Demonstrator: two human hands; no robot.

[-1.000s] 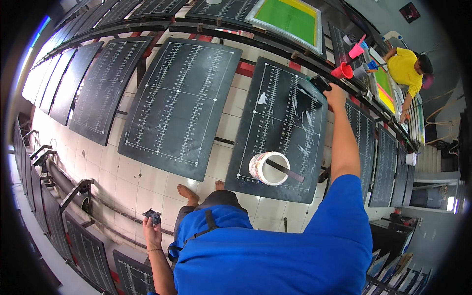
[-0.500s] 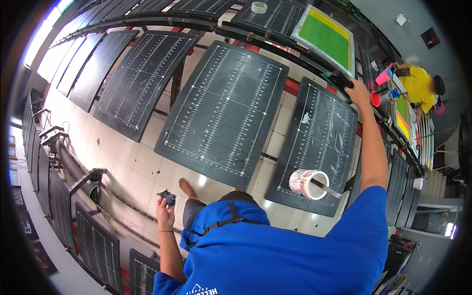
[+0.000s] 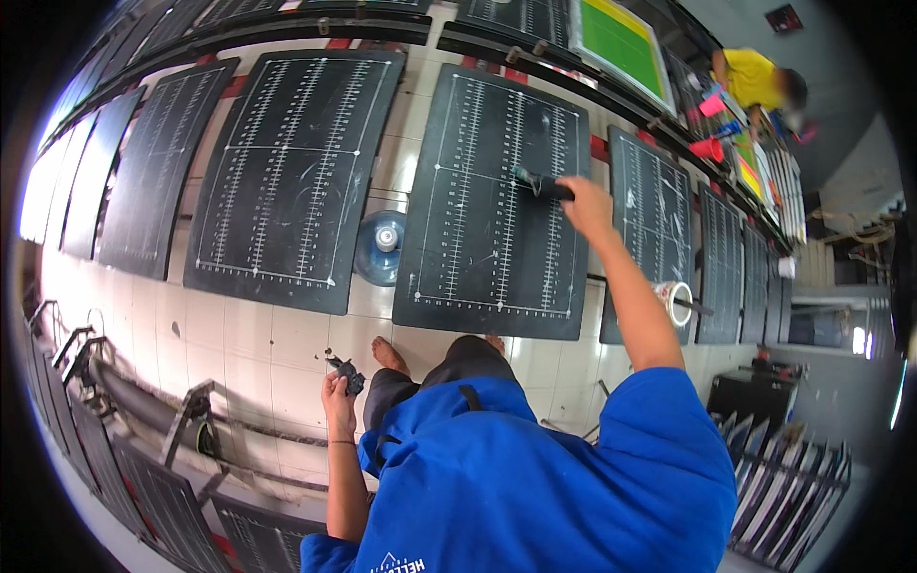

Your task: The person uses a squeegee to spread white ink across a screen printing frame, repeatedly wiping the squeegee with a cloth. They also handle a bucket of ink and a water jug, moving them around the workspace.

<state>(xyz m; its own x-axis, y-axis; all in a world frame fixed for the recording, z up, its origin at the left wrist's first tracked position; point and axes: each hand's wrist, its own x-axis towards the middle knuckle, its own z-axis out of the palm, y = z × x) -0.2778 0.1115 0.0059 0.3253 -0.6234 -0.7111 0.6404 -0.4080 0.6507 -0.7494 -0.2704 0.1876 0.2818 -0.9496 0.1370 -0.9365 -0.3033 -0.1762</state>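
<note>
My right hand (image 3: 586, 204) grips a black-handled tool (image 3: 549, 188) with a greenish end, over the upper middle of a black board (image 3: 458, 244) printed with white ruled scales and dots. Whether the tool touches the board I cannot tell, nor exactly what kind it is. Low at my left side, my left hand (image 3: 337, 399) is closed on a crumpled dark cloth (image 3: 350, 379). On the neighbouring board (image 3: 642, 196) to the right stands a white tub (image 3: 676, 304) with stained sides and a flat stick in it, partly behind my right forearm.
Similar boards, such as this one (image 3: 296, 143), line the rack to the left. A clear blue water jug (image 3: 380, 250) stands between two boards. Beyond the rail is a green-and-yellow framed screen (image 3: 621, 53). A person in yellow (image 3: 750, 78) works near pink and red cups (image 3: 707, 148).
My right hand has swung left with the tool, from above the right-hand board to over the middle one. The view has shifted, showing the water jug. The left hand keeps the cloth.
</note>
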